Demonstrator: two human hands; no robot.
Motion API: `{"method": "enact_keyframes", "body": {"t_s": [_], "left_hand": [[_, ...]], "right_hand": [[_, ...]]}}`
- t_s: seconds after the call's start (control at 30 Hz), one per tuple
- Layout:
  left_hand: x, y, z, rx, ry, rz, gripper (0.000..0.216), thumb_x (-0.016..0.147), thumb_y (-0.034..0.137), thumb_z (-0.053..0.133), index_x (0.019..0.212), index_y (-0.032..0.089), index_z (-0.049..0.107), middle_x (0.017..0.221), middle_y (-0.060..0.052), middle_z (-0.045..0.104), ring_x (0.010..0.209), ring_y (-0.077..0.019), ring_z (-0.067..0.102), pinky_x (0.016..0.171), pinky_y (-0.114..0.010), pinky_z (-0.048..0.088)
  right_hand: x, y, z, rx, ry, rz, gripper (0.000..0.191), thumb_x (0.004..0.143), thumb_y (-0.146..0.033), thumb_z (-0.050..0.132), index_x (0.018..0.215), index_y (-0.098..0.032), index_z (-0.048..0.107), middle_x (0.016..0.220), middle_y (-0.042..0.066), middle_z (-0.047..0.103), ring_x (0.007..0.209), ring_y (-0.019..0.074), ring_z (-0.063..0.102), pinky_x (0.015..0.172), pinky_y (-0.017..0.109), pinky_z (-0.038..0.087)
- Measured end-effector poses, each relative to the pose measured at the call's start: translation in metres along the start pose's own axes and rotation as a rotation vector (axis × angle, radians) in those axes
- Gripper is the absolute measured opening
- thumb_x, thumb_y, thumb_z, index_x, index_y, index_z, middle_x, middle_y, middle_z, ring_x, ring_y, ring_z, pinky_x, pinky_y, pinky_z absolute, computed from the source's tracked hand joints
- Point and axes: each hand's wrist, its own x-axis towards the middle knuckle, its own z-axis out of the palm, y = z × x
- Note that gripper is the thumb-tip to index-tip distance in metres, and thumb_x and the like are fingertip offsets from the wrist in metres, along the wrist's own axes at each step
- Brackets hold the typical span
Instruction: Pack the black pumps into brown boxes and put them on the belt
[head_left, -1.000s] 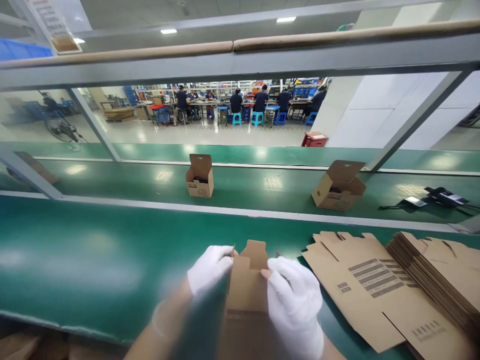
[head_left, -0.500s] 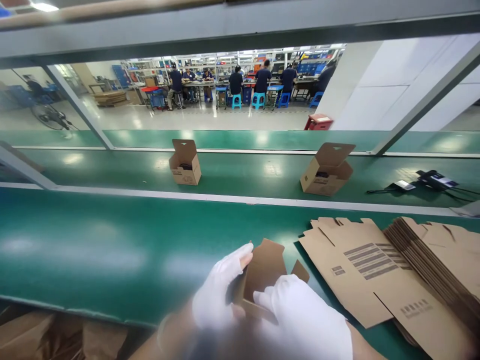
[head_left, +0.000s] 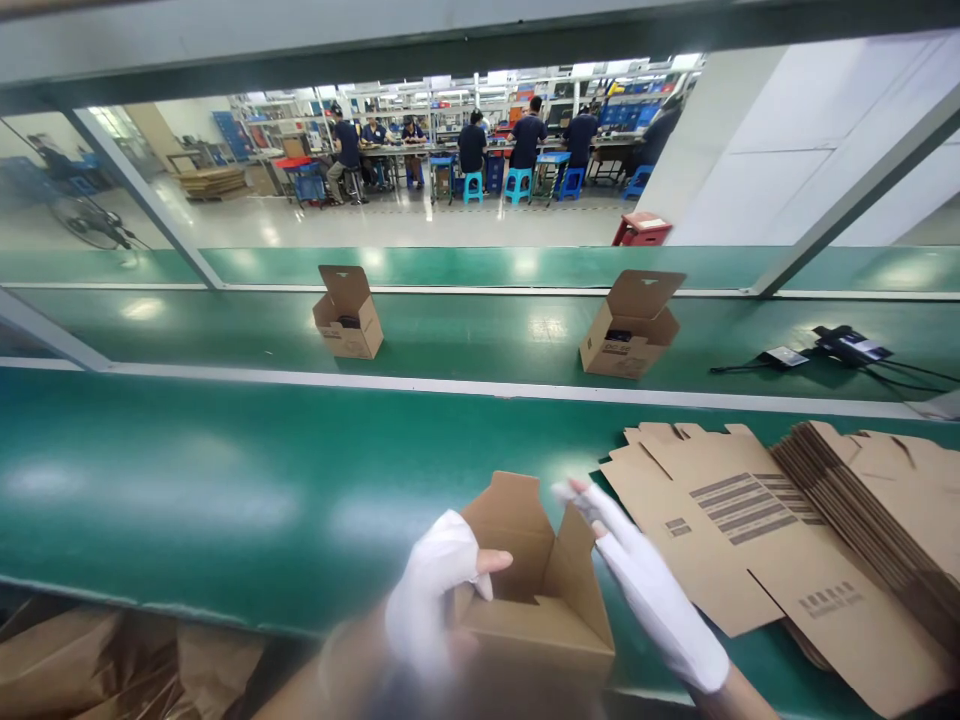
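Note:
A brown cardboard box [head_left: 540,630] stands in front of me with its top open and flaps raised. My left hand [head_left: 439,590], in a white glove with a bare thumb tip, grips the box's left wall, thumb inside and fingers outside. At the box's right side, my right hand [head_left: 637,575] holds its gloved fingers stretched out along the raised side flap [head_left: 576,545]; whether it touches the flap is hard to tell. Just right of that hand lie flat, unfolded cardboard boxes [head_left: 720,540] with printed stripes.
On the moving-belt-like green surface behind the white rail [head_left: 375,383] stand two open boxes, one left [head_left: 352,325] and one right [head_left: 630,335], with dark items inside. Black adapters with cables [head_left: 847,345] lie at right. Brown paper [head_left: 135,670] is at lower left. People sit working far back.
My right hand has come out of the box and moved to its right flap. The box has opened wider and turned. My left thumb now reaches inside over the left wall.

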Motion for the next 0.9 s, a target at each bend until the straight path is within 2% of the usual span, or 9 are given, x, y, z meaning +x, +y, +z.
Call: {"method": "enact_keyframes", "body": {"t_s": [0.07,0.13,0.2,0.33,0.43,0.53,0.7,0.8,0.9], "left_hand": [[0.002,0.004,0.002,-0.018,-0.027,0.016,0.053,0.083,0.058,0.036,0.124,0.027,0.050,0.070,-0.004,0.063,0.065,-0.0200,0.055,0.069,-0.038,0.039],[0.003,0.008,0.004,-0.016,-0.006,0.005,0.055,0.083,0.060,0.036,0.125,0.027,0.049,0.074,-0.005,0.063,0.070,-0.0213,0.057,0.073,-0.038,0.042],[0.003,0.012,0.006,0.025,0.078,-0.098,0.065,0.079,0.066,0.037,0.129,0.025,0.045,0.096,-0.011,0.063,0.089,-0.0268,0.058,0.083,-0.042,0.043],[-0.001,0.013,0.006,-0.125,0.112,-0.434,0.107,0.063,0.083,0.044,0.144,0.021,0.011,0.142,-0.018,0.031,0.124,-0.0377,0.039,0.103,-0.050,0.034],[-0.004,0.007,0.003,-0.379,0.029,-0.459,0.116,0.061,0.079,0.053,0.144,0.020,-0.002,0.139,-0.019,0.035,0.119,-0.0364,0.046,0.104,-0.051,0.033],[-0.006,0.002,0.001,-0.408,0.012,-0.371,0.114,0.061,0.074,0.059,0.143,0.019,0.003,0.126,-0.017,0.047,0.114,-0.0352,0.049,0.104,-0.052,0.031],[-0.007,0.001,0.004,-0.334,-0.006,-0.319,0.103,0.058,0.072,0.060,0.139,0.017,0.025,0.100,-0.012,0.059,0.107,-0.0339,0.053,0.106,-0.054,0.025],[-0.006,0.002,0.004,-0.337,-0.031,-0.306,0.104,0.056,0.071,0.063,0.138,0.017,0.028,0.100,-0.011,0.059,0.106,-0.0342,0.052,0.105,-0.053,0.026],[-0.005,-0.001,0.005,-0.359,-0.056,-0.272,0.102,0.058,0.068,0.063,0.138,0.018,0.026,0.099,-0.011,0.058,0.101,-0.0316,0.053,0.101,-0.051,0.031]], "right_hand": [[0.004,-0.003,0.004,0.295,-0.316,0.138,0.048,0.090,-0.049,0.042,0.131,-0.025,0.045,0.138,0.008,0.044,0.126,0.0237,0.042,0.107,0.044,0.031],[0.007,-0.013,0.014,0.523,-0.475,0.231,0.048,0.089,-0.049,0.044,0.130,-0.023,0.046,0.136,0.009,0.046,0.123,0.0251,0.045,0.103,0.044,0.036],[0.010,-0.026,0.025,0.626,-0.550,0.287,0.051,0.084,-0.042,0.055,0.130,-0.021,0.046,0.131,0.010,0.051,0.118,0.0270,0.049,0.099,0.045,0.039],[0.017,-0.039,0.032,0.637,-0.597,0.312,0.056,0.075,-0.036,0.066,0.125,-0.019,0.050,0.123,0.010,0.057,0.111,0.0273,0.054,0.100,0.046,0.038],[0.021,-0.029,0.023,0.622,-0.626,0.332,0.048,0.080,-0.037,0.062,0.124,-0.020,0.053,0.125,0.010,0.056,0.113,0.0260,0.053,0.100,0.045,0.037],[0.031,-0.016,0.006,0.563,-0.738,0.279,0.048,0.077,-0.038,0.065,0.121,-0.021,0.056,0.129,0.010,0.053,0.120,0.0250,0.047,0.104,0.043,0.032],[0.055,-0.035,-0.006,0.187,-0.944,0.217,0.053,0.077,-0.044,0.063,0.125,-0.024,0.053,0.129,0.006,0.054,0.118,0.0233,0.049,0.097,0.039,0.039],[0.059,-0.067,0.006,-0.303,-1.003,0.117,0.040,0.074,-0.040,0.065,0.111,-0.025,0.061,0.095,0.001,0.068,0.080,0.0187,0.063,0.067,0.027,0.047],[0.054,-0.086,0.021,-0.659,-0.943,0.075,0.027,0.069,-0.038,0.066,0.092,-0.025,0.063,0.063,-0.004,0.061,0.051,0.0138,0.053,0.045,0.022,0.033]]}}
